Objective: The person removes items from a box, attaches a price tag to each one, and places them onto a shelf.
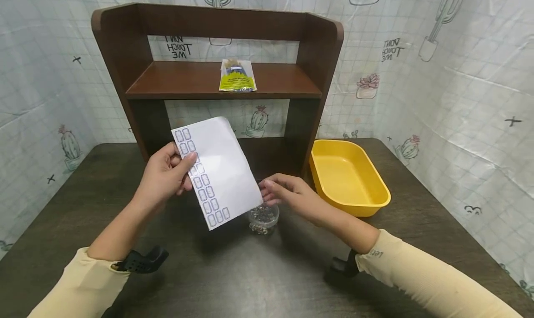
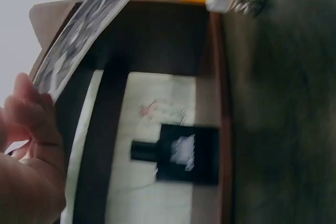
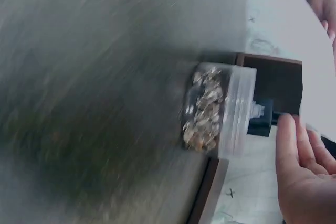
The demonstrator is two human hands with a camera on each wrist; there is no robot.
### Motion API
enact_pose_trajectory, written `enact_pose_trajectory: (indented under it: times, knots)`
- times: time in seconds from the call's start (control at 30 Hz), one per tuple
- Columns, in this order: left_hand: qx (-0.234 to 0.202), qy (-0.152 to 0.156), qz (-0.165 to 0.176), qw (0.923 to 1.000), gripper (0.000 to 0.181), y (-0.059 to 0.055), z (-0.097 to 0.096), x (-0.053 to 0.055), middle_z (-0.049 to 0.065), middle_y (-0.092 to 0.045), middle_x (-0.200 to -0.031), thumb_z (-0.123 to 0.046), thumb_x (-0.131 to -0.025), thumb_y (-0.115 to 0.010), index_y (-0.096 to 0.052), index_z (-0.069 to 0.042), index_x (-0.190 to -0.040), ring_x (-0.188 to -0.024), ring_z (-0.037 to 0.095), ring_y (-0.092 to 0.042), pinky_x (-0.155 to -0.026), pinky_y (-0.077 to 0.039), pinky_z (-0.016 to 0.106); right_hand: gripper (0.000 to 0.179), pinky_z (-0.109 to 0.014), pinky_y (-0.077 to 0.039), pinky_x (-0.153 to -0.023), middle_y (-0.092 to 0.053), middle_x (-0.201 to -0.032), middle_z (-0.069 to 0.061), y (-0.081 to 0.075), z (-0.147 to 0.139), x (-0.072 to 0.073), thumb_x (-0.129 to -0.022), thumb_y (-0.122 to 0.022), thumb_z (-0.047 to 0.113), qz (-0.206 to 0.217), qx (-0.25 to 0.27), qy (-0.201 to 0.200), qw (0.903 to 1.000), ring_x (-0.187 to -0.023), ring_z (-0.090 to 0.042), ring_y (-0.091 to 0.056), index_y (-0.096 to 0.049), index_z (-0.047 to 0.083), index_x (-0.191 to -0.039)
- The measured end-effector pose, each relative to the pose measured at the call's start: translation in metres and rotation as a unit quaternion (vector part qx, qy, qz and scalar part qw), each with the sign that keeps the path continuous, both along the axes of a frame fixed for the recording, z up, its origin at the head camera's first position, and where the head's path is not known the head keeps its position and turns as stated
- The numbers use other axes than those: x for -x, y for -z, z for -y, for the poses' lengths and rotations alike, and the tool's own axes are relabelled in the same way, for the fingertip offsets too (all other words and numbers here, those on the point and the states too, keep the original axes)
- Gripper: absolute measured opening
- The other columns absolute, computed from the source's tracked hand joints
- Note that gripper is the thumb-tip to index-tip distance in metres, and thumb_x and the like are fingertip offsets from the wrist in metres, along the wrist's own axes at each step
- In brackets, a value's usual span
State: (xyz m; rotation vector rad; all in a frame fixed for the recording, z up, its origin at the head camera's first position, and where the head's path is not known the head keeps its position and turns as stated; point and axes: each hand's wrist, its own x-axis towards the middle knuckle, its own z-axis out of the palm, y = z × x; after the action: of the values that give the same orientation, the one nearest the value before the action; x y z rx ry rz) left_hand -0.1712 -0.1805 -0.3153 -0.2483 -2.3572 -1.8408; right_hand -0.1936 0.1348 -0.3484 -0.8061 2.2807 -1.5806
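My left hand [image 1: 167,169] pinches a white label sheet [image 1: 227,165] by its left edge, thumb in front. Small blue-outlined rounded rectangles run down that side, and the rest of its face is plain white. The sheet is tilted above the table. At its lower right corner is my right hand [image 1: 288,195], fingertips right by the edge and fingers loosely extended. Just below them stands a clear round jar [image 1: 263,218]. Small shiny metallic pieces [image 3: 205,111] fill it in the right wrist view.
A dark brown shelf unit [image 1: 225,95] stands behind, with a green-and-white packet [image 1: 238,79] on its shelf. In the left wrist view a black bottle [image 2: 186,153] stands in the lower compartment. A yellow tub [image 1: 348,174] sits at the right on the dark table [image 1: 250,281].
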Motion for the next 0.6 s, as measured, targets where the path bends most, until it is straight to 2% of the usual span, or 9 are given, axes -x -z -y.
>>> enact_pose_trajectory:
  times: [0.03, 0.13, 0.23, 0.33, 0.4, 0.5, 0.6]
  knots:
    - [-0.027, -0.004, -0.005, 0.9996, 0.033, 0.002, -0.004, 0.000, -0.008, -0.068, -0.071, -0.020, -0.107, -0.060, -0.052, 0.001, -0.132, -0.049, 0.007, -0.059, -0.047, -0.047, 0.020, 0.035, -0.039, -0.062, -0.095, -0.072, -0.122, -0.024, -0.001, 0.001, 0.000, -0.109, -0.057, 0.021, 0.039, 0.021, -0.005, 0.9990, -0.106, -0.031, -0.073, -0.062, -0.007, -0.129]
    - [-0.096, 0.000, -0.025, 0.9950, 0.026, 0.010, -0.016, 0.003, -0.006, -0.073, -0.076, -0.018, -0.108, -0.058, -0.051, -0.002, -0.127, -0.052, 0.007, -0.066, -0.050, -0.053, 0.019, 0.034, -0.034, -0.062, -0.094, -0.075, -0.118, -0.017, -0.002, 0.003, -0.001, -0.106, -0.061, 0.015, 0.126, 0.062, 0.008, 0.9900, -0.101, -0.022, -0.075, -0.060, -0.009, -0.131]
    - [-0.147, 0.018, -0.039, 0.9882, 0.022, 0.017, -0.023, 0.004, -0.005, -0.077, -0.082, -0.017, -0.108, -0.057, -0.052, -0.006, -0.126, -0.057, 0.007, -0.071, -0.054, -0.057, 0.020, 0.029, -0.030, -0.063, -0.090, -0.078, -0.109, -0.009, -0.003, 0.005, 0.000, -0.105, -0.062, 0.008, 0.175, 0.111, 0.044, 0.9774, -0.093, -0.016, -0.076, -0.060, -0.010, -0.128]
    - [-0.171, 0.041, -0.044, 0.9834, 0.018, 0.023, -0.029, 0.005, -0.005, -0.079, -0.085, -0.018, -0.108, -0.057, -0.056, -0.007, -0.122, -0.062, 0.008, -0.074, -0.057, -0.058, 0.020, 0.024, -0.027, -0.063, -0.085, -0.079, -0.102, -0.004, -0.006, 0.007, 0.004, -0.103, -0.062, 0.004, 0.175, 0.145, 0.077, 0.9709, -0.087, -0.015, -0.075, -0.060, -0.011, -0.122]
    - [-0.176, 0.058, -0.040, 0.9819, 0.016, 0.027, -0.033, 0.005, -0.006, -0.080, -0.087, -0.017, -0.108, -0.058, -0.060, -0.005, -0.118, -0.065, 0.009, -0.075, -0.058, -0.057, 0.019, 0.023, -0.027, -0.063, -0.082, -0.080, -0.100, -0.002, -0.009, 0.008, 0.007, -0.103, -0.063, 0.003, 0.155, 0.146, 0.091, 0.9728, -0.085, -0.015, -0.075, -0.061, -0.011, -0.121]
    - [-0.163, 0.086, -0.030, 0.9825, 0.017, 0.034, -0.042, 0.005, -0.009, -0.081, -0.089, -0.013, -0.107, -0.059, -0.064, -0.001, -0.118, -0.068, 0.011, -0.075, -0.058, -0.056, 0.021, 0.021, -0.028, -0.064, -0.081, -0.080, -0.097, -0.001, -0.011, 0.010, 0.011, -0.102, -0.064, 0.003, 0.126, 0.137, 0.098, 0.9776, -0.084, -0.016, -0.074, -0.063, -0.010, -0.119]
    - [-0.126, 0.113, -0.020, 0.9853, 0.025, 0.041, -0.053, 0.003, -0.009, -0.082, -0.098, -0.010, -0.105, -0.062, -0.061, 0.000, -0.128, -0.073, 0.014, -0.076, -0.059, -0.057, 0.025, 0.018, -0.028, -0.064, -0.080, -0.079, -0.093, 0.000, -0.015, 0.013, 0.014, -0.102, -0.065, 0.004, 0.107, 0.127, 0.101, 0.9811, -0.082, -0.015, -0.073, -0.065, -0.009, -0.115]
